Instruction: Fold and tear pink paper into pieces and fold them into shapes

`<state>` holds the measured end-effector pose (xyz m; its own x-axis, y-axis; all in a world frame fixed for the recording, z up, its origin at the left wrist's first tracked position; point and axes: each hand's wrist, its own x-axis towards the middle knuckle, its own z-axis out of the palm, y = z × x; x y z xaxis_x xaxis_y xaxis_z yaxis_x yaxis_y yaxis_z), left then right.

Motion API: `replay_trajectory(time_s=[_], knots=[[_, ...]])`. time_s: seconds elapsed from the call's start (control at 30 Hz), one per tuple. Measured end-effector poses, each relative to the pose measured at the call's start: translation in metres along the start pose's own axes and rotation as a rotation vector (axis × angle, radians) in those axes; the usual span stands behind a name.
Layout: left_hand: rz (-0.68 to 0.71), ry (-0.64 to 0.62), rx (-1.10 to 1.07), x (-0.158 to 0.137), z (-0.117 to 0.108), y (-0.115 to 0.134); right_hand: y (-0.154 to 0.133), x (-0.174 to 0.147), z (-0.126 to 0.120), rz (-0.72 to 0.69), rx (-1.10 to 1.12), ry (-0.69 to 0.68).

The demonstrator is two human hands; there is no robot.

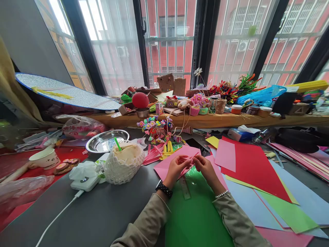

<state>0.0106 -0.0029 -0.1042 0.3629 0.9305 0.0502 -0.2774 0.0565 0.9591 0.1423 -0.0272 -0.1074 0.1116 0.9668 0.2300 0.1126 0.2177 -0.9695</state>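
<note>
My left hand [178,167] and my right hand [205,167] meet over the work surface, fingertips pinched around a narrow pink paper strip [193,157]. Its exact fold is too small to make out. Under the hands lie a pink paper sheet [164,168] and a green cutting mat [197,219]. A clear ruler [185,188] rests on the mat between my wrists. Just beyond the hands are several yellow paper strips [168,148], more pink strips [153,154] and green-handled scissors [177,146].
Coloured paper sheets [252,164] overlap at the right. To the left stand a coconut in white foam netting [124,164], a steel plate [95,145], a white charger [83,182] with a cable, and a paper cup [45,157]. Crafted flowers [154,128] stand before the crowded windowsill [123,120].
</note>
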Motion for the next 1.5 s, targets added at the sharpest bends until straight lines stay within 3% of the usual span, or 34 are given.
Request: replay_trajectory(time_s=[0.17,0.67,1.0,1.5], knots=[[0.070,0.008,0.075,-0.001,0.000,-0.001,-0.001,0.000,0.001,-0.010,0.007,0.008],[0.113,0.022,0.144,0.001,-0.005,-0.008,0.005,-0.001,0.001,-0.051,-0.032,0.077],[0.141,0.082,0.131,0.006,-0.006,-0.013,0.003,-0.003,0.006,-0.108,-0.118,-0.070],[0.093,0.113,0.224,0.003,-0.007,-0.015,-0.003,-0.005,0.006,-0.148,-0.309,0.102]])
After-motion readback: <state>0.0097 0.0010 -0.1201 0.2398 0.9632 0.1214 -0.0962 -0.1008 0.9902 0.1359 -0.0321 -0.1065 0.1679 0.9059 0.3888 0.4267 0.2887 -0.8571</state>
